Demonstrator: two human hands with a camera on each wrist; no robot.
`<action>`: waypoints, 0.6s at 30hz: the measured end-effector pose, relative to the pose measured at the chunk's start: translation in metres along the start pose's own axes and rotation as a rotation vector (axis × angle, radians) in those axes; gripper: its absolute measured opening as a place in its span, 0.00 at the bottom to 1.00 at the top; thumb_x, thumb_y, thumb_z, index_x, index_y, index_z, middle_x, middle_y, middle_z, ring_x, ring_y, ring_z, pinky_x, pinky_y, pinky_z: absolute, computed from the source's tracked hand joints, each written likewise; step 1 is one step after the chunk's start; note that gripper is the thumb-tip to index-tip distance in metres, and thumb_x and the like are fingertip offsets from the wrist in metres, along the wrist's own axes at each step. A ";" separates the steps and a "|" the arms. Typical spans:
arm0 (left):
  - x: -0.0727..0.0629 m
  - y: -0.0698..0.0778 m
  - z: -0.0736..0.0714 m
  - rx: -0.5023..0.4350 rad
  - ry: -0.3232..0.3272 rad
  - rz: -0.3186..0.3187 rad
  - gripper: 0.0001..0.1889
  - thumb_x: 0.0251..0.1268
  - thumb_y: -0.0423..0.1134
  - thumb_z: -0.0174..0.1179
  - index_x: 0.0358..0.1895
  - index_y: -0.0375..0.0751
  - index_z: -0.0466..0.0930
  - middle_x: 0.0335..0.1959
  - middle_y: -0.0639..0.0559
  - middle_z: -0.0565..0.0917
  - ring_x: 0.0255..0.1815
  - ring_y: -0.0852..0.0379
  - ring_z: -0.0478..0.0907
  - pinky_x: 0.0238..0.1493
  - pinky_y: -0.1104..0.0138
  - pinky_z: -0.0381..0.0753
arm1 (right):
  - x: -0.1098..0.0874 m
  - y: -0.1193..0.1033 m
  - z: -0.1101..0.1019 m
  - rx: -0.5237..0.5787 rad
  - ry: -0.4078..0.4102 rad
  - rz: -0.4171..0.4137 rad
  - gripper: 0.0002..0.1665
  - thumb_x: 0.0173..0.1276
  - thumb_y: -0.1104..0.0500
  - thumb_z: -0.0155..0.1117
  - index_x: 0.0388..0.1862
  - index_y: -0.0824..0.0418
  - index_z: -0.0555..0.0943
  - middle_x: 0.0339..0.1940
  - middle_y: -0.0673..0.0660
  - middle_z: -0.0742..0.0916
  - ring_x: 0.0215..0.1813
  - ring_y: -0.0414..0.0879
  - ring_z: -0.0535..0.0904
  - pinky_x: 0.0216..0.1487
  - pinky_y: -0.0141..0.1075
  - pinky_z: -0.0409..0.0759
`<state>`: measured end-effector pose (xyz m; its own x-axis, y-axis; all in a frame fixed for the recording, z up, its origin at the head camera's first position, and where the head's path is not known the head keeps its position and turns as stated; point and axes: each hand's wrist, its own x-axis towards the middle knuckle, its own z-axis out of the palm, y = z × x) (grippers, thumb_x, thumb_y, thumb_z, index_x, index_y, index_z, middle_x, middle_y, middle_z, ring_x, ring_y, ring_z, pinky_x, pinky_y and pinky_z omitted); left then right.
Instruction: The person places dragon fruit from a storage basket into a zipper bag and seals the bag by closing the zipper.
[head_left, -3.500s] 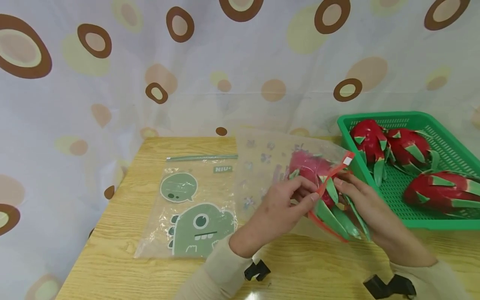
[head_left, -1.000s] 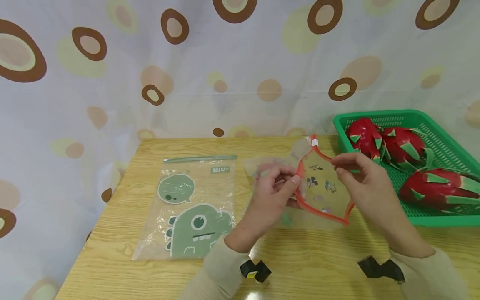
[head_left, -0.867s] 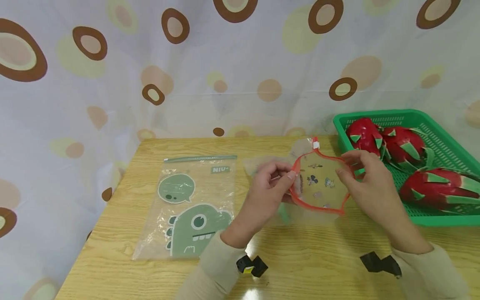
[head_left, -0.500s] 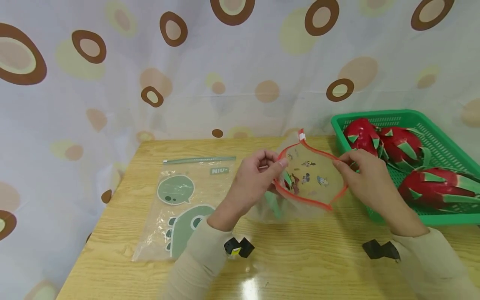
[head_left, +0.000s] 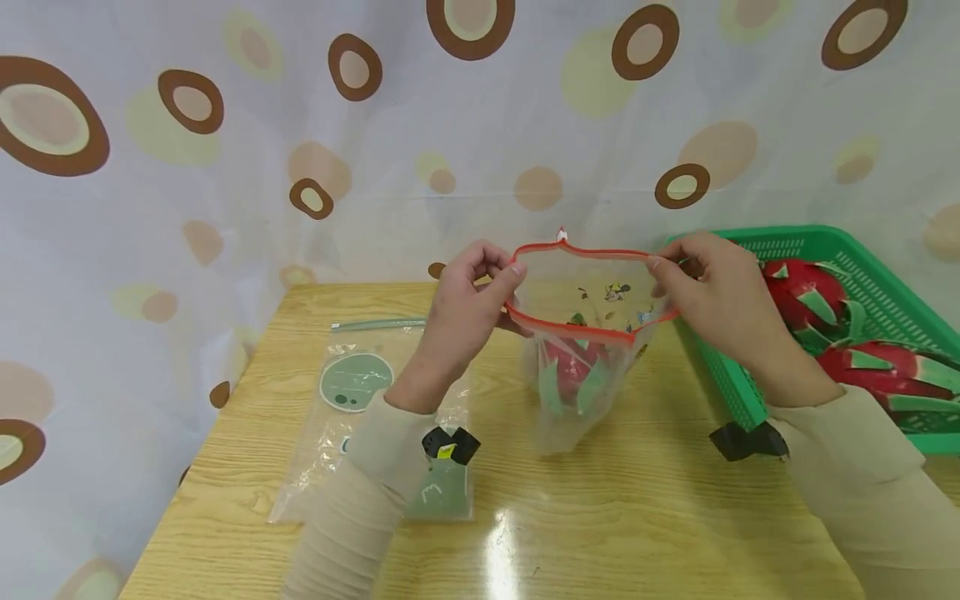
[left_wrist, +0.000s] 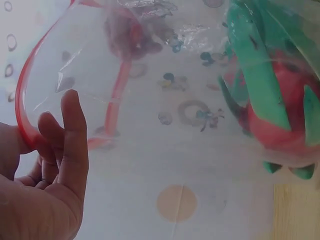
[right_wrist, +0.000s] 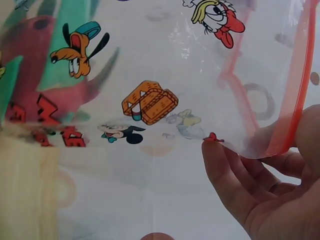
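A clear zip bag [head_left: 540,425] with a red zip rim and cartoon prints hangs mouth up, close over the table. Its mouth is spread wide, and a white slider shows at the far corner. Inside, low down, sits a red dragon fruit [head_left: 573,371] with green leaves, also visible through the film in the left wrist view [left_wrist: 285,115]. My left hand [head_left: 468,312] pinches the left side of the red rim between thumb and fingers. On the opposite side, the right hand [head_left: 723,304] pinches the rim near the basket.
A second clear zip bag [head_left: 438,492] with a green dinosaur print lies flat on the wooden table [head_left: 600,533], partly under the left forearm. A green basket [head_left: 892,292] at right holds more dragon fruits [head_left: 806,292]. A patterned curtain [head_left: 480,125] hangs behind.
Earlier, the fruit stuck out of the bag's mouth between both hands; now it sits inside. The hands have spread the mouth and lifted the bag upright, moving up and slightly left.
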<state>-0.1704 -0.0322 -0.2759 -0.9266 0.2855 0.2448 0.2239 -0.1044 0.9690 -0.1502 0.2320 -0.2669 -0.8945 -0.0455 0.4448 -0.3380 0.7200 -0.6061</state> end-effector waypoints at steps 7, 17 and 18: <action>0.010 0.010 -0.005 0.052 0.021 0.035 0.06 0.72 0.36 0.58 0.40 0.37 0.73 0.26 0.48 0.71 0.15 0.52 0.75 0.28 0.49 0.88 | 0.014 -0.010 -0.021 0.059 -0.004 0.106 0.15 0.74 0.47 0.59 0.39 0.57 0.81 0.24 0.40 0.85 0.25 0.39 0.75 0.24 0.32 0.69; 0.018 0.020 -0.013 0.157 0.072 0.017 0.07 0.72 0.39 0.59 0.38 0.39 0.74 0.25 0.50 0.70 0.13 0.49 0.76 0.27 0.54 0.88 | 0.021 -0.015 -0.037 0.109 -0.016 0.133 0.17 0.73 0.47 0.59 0.42 0.61 0.81 0.26 0.42 0.85 0.24 0.37 0.82 0.28 0.25 0.81; 0.019 0.020 -0.012 0.168 0.067 0.015 0.07 0.72 0.39 0.59 0.38 0.39 0.74 0.24 0.50 0.70 0.13 0.49 0.76 0.28 0.54 0.88 | 0.021 -0.015 -0.037 0.086 -0.022 0.124 0.17 0.73 0.47 0.59 0.42 0.61 0.82 0.27 0.43 0.85 0.24 0.38 0.82 0.28 0.25 0.80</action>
<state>-0.1871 -0.0407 -0.2526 -0.9396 0.2206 0.2618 0.2798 0.0538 0.9586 -0.1534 0.2463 -0.2241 -0.9368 0.0247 0.3489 -0.2472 0.6591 -0.7103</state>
